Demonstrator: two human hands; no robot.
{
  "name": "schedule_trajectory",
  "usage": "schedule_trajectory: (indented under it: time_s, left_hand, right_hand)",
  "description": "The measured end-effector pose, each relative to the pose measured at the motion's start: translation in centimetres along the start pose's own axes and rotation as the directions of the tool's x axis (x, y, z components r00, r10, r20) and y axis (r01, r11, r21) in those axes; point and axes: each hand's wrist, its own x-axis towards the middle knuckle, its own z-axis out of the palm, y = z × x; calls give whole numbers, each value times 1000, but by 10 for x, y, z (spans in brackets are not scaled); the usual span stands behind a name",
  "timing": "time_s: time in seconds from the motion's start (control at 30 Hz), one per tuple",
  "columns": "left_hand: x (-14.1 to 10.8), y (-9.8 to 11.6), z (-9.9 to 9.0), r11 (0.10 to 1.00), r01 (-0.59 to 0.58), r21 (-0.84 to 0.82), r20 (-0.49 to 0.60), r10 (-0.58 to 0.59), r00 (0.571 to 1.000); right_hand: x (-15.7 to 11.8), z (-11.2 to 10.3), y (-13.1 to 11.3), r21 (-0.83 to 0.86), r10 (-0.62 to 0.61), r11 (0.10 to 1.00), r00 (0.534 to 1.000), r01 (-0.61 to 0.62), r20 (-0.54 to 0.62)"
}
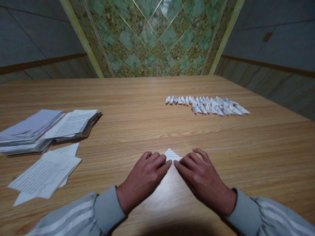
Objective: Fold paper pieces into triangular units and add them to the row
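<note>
We've got the folded paper (pixel 169 154) on the table (pixel 123 131), left hand (pixel 146 173) and right hand (pixel 203 173) pinching its ends, fingers curled nearly closed; folded pieces (pixel 219 106) sit far right.

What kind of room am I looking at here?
An indoor room, perhaps a study or meeting room; I can't tell which. It has a wide wooden table, a wall of green diamond-patterned tiles behind it, and paper stacks on the table's left.

one held paper (pixel 169 155), two sleeves (pixel 109 206), one table (pixel 133 127)
</note>
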Motion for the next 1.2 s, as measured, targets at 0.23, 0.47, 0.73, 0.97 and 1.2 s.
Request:
schedule_trajectory:
  time_s: [0.23,0.47,0.73,0.97,1.2]
  left_hand:
    - [-16,-7,-4,1000,21,-1,-1,-21,1000]
    - [-28,-12,0,999,44,1,-116,-44,992]
    - [5,-19,-5,999,-6,33,-80,9,997]
    - [16,-29,4,993,-52,102,-195,72,978]
    - [16,-23,-5,977,61,-203,-350,-131,928]
  right_hand:
    - [-5,-2,6,36,49,998,998,-47,-44]
    - [-5,-3,11,37,45,998,997,-43,-67]
    - [24,-6,12,-9,40,999,998,-40,40]
    - [44,-3,10,-74,54,996,998,-50,42]
    - [48,2,7,-9,6,1000,985,-8,-172]
